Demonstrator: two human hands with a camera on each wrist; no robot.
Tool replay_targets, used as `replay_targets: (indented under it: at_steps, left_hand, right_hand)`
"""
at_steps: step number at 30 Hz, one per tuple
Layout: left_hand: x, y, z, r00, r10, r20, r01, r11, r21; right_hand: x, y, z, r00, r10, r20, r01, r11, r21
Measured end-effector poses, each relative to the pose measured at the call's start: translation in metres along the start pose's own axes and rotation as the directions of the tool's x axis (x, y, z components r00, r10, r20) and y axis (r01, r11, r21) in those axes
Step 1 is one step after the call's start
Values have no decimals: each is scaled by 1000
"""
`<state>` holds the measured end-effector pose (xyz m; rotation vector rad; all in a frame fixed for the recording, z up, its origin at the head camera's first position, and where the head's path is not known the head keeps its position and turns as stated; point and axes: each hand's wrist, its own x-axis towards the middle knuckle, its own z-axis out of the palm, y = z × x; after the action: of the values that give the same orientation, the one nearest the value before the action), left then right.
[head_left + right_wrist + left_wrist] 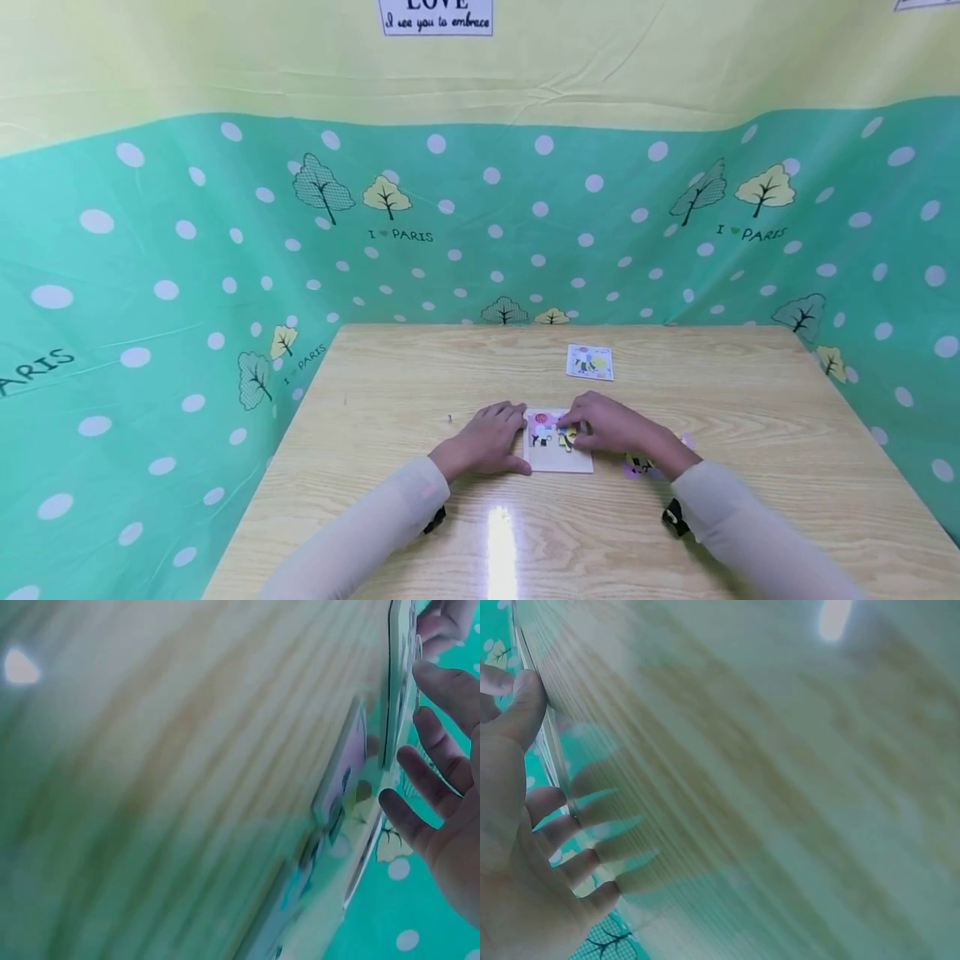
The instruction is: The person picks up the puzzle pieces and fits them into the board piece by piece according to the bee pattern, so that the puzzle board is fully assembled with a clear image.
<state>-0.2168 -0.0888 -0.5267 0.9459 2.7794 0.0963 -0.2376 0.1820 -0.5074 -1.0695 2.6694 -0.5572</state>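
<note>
On wooden table (375,517), puzzle board (557,458) lies between flat left hand (486,440) and piece-pinching right hand (611,423).

A picture card (589,362) lies on the wooden table (750,433).

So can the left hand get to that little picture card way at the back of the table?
Probably yes. The left hand rests at the puzzle board's left edge, and the picture card lies apart on bare table beyond the board. Nothing stands between; it would only need to reach across above the board.

Both hands (551,437) on puzzle board (558,457)
</note>
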Motion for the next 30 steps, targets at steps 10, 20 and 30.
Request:
replay_targets:
  at_steps: [10, 20, 30]
  left_hand:
    - [2, -1, 2, 1000, 0, 1, 0, 1000, 1]
    - [0, -2, -1, 1000, 4, 2, -4, 1000, 2]
    - [-1, -2, -3, 1000, 8, 4, -8, 1000, -5]
  right_hand:
    - [10, -7, 8, 1000, -9, -9, 8, 999, -43]
    - [14, -16, 8, 1000, 0, -24, -2, 997, -71]
    - [17, -21, 6, 1000, 31, -3, -31, 996, -78]
